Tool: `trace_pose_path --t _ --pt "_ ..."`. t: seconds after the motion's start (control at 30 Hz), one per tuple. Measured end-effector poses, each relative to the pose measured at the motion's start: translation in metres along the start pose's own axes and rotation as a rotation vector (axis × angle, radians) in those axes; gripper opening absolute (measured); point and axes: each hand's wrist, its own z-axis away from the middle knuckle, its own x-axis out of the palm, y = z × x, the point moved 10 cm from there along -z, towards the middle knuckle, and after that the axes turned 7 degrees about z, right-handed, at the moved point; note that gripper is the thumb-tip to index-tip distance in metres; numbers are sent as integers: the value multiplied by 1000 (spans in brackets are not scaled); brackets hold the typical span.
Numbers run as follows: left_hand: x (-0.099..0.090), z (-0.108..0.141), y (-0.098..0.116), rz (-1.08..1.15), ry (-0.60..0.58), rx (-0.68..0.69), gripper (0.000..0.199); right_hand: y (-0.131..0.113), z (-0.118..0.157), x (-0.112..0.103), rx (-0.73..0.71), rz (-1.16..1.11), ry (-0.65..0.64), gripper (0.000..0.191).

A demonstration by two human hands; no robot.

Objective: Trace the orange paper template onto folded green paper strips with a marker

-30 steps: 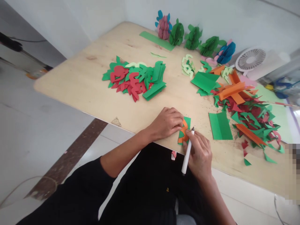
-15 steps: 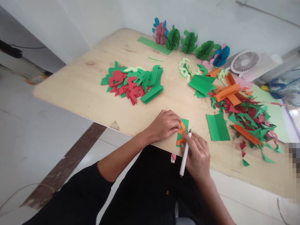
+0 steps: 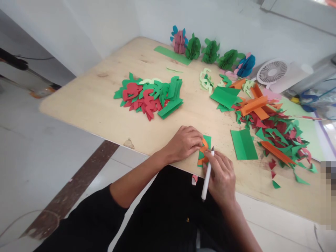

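Observation:
At the table's near edge, an orange paper cutout [image 3: 205,142] with a curvy outline lies on a small green paper piece [image 3: 208,139]. My left hand [image 3: 187,140] is closed, its fingertips gripping the cutout's left edge against the green paper. A white pen [image 3: 207,178] rests slantwise in my right hand [image 3: 222,173], dark tip pointing up and away from me. The right fingertips also touch the right side of the cutout. Just right of this hand lies a folded green card [image 3: 244,144].
Green and red cutouts [image 3: 147,96] are heaped at left on the wooden table [image 3: 86,94]. Paper scraps [image 3: 283,133] and orange folded strips [image 3: 254,105] cover the right side. Several honeycomb paper figures [image 3: 210,51] and a small white fan [image 3: 272,71] stand along the wall.
The camera view has tilted up slightly, so the table sits a little lower in the picture. Both hands keep their places on the papers, and the pen stays in the right hand.

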Motion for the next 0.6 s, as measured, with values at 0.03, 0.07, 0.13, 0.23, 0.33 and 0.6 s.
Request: trace_pose_path --t 0.03,0.07,0.13,0.23,0.33,0.6 --pt "0 0 1 -4 1 3 8 0 0 0 -2 2 -2 35" --pt "-1 0 1 -6 3 6 7 0 0 1 -4 4 -4 35" --pt "-1 0 2 -7 9 10 7 0 0 1 -9 9 -4 34" --pt "-1 0 2 -5 12 11 9 -1 -1 0 -13 20 1 33" --pt "-1 0 2 -4 14 16 8 -2 -1 -1 -11 28 6 31" --pt "-9 9 2 8 54 19 16 -2 0 1 -13 25 -2 33"
